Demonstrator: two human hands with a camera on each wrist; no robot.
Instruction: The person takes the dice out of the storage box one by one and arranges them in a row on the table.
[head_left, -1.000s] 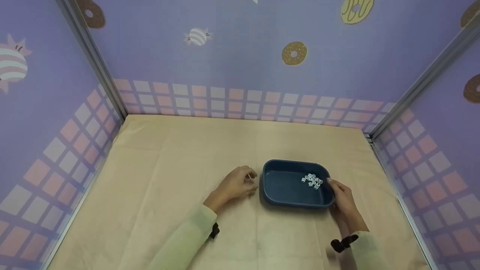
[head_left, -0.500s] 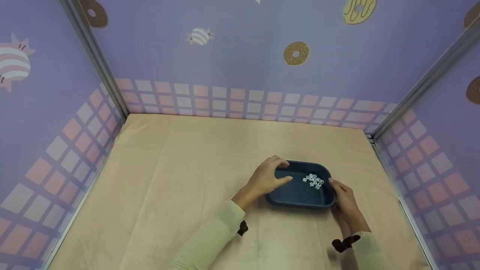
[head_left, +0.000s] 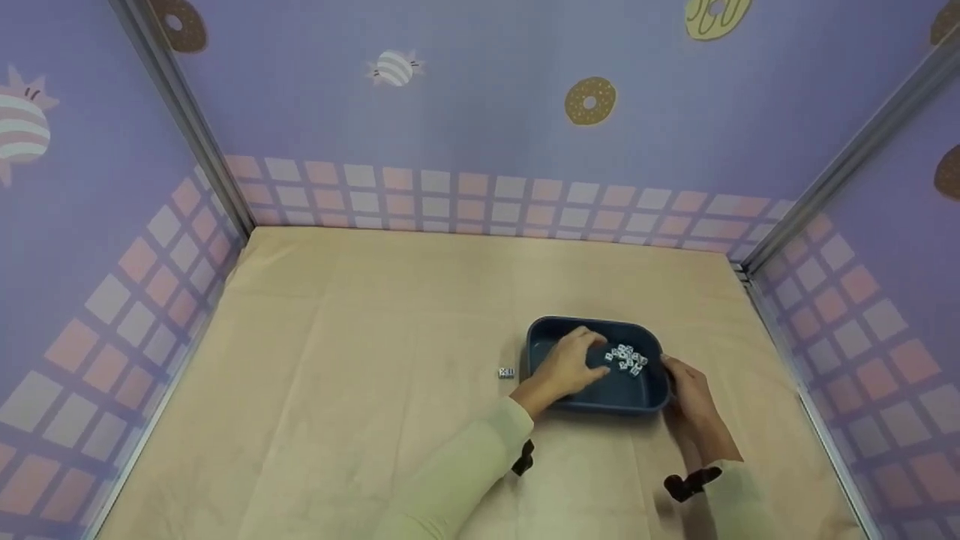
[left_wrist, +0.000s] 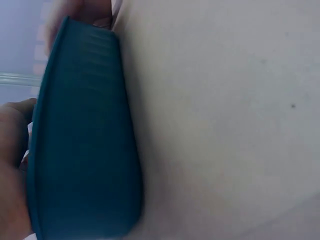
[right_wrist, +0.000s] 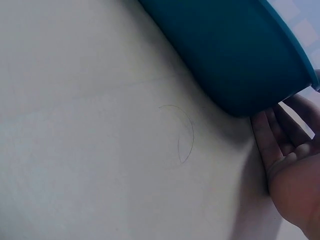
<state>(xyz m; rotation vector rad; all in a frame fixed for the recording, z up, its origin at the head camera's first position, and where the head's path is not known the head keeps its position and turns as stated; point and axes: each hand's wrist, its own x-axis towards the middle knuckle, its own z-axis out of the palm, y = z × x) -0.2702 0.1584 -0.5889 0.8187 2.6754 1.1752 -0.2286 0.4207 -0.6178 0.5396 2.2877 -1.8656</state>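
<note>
Head view shows a small pile of white dice (head_left: 626, 359) with dark pips lying inside a blue box (head_left: 619, 393), toward its right end. Two more dice (head_left: 507, 373) sit side by side outside, just off the left end of the box. The left hand (head_left: 572, 365) is in the box, its wrist over the near left part of the rim; thumb and fingers are curved and wide apart, with the tips just beside the pile and nothing visible between them. The right hand (head_left: 691, 386) holds the right end of the box, thumb at the rim and the other fingers against the outside; the right wrist view shows some of those fingers by the bottom corner. From the left wrist, the outer side of the box fills much of the picture, with the left hand partly hidden behind its rim. The box stands upright on a beige cloth (head_left: 360, 337), where a thin curved hair (right_wrist: 192, 135) shows near the right hand. Pale green sleeves (head_left: 465, 469) cover both arms, with a black strap (head_left: 691, 485) at the right wrist. Around the cloth rise purple walls (head_left: 480, 82) printed with doughnuts, sweets and pink and white squares, with metal posts (head_left: 184, 120) at the corners.
</note>
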